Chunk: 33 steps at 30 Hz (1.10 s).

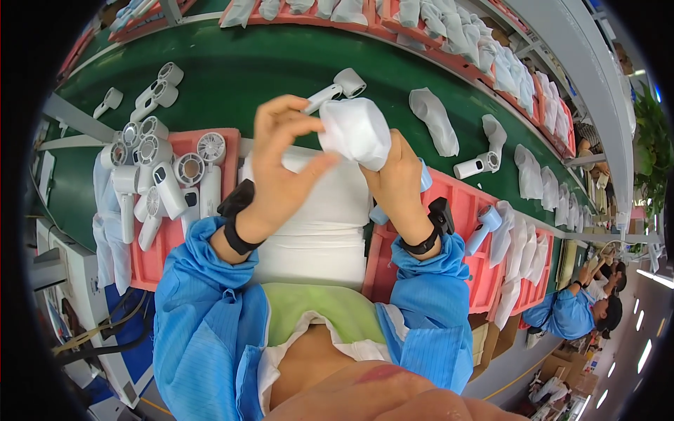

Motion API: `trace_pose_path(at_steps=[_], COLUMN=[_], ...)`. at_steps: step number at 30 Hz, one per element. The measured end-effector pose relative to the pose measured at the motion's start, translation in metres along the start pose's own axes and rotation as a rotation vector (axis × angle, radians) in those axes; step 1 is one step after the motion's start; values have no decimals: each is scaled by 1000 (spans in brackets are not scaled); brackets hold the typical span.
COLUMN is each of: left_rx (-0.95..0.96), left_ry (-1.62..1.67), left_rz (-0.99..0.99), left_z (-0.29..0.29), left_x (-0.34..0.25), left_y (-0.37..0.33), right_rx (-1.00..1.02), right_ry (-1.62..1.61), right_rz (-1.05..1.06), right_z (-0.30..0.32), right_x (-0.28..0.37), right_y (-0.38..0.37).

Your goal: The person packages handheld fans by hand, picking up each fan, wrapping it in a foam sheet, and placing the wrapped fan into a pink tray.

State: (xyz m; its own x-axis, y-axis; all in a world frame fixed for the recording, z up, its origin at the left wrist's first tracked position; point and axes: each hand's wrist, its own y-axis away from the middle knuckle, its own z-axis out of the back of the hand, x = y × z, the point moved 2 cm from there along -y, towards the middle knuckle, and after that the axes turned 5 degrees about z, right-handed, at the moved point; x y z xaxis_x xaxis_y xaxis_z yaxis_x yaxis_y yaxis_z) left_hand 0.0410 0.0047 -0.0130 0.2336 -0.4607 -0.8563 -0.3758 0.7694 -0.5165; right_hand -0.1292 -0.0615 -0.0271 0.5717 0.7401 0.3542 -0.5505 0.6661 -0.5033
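White, thin wrapping covers the bundle [354, 133] that the right hand [401, 184] grasps low on its right side, likely to steady it while the left hand [281, 168], fingers spread and unclenched, is free at its left; whether a fingertip touches, I cannot tell. The bundle is raised above the far edge of the soft white stack [305, 242], while bare handheld fans [168, 189] crowd the left pink tray's [146, 270] far edge, seemingly for easy reach.

L head cam, fisheye, facing dn, nr bench [232, 77]
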Motion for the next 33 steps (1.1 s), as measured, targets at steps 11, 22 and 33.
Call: trace_pose_path(at_steps=[11,22,33], left_rx=[7,709,647], left_ry=[-247,-537,-622], left_rz=[-132,208,6], left_z=[11,-53,-56], left_x=[10,65,92], left_y=[-14,38,56], right_rx=[227,240,656], right_ry=[-606,444,912], right_rz=[-119,-491,-707], right_z=[16,-53,101], right_x=[3,-218,-360], right_y=[2,-27,81])
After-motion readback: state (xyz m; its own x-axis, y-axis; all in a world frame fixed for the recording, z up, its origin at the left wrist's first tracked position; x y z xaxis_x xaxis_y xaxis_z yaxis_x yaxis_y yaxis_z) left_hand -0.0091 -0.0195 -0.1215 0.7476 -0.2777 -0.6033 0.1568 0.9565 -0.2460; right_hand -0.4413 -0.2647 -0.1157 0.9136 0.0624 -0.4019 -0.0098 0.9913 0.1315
